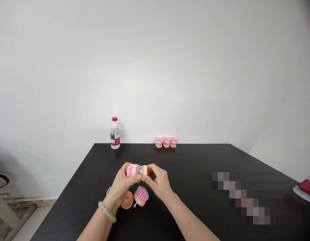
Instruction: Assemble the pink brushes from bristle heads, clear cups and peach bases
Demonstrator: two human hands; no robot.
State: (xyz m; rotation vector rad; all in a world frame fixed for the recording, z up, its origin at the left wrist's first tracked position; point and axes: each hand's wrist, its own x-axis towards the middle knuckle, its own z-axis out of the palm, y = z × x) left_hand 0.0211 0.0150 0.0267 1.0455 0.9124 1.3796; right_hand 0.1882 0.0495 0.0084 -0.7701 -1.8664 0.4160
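Note:
Between both hands, above the black table, a pink-bristled scrub brush (140, 170) with a clear middle is held on its side, bristles to the left. My left hand (123, 182) is closed around its bristle end, thumb along the clear part. The fingers and thumb of my right hand (158, 180) grip the peach end. Below the hands lies a loose brush head (141, 196) with pink bristles and a small white stem. Beside it is a round peach cap (127, 200), partly covered by my left wrist. A clear rounded piece (109, 190) shows behind that wrist.
Three pink-and-peach brushes (166, 142) stand in a row at the table's (195, 167) back edge by the white wall. A red-capped water bottle (115, 134) stands back left. Red-and-white printed matter (306, 189) lies far right, and a pixelated patch hides part of the table.

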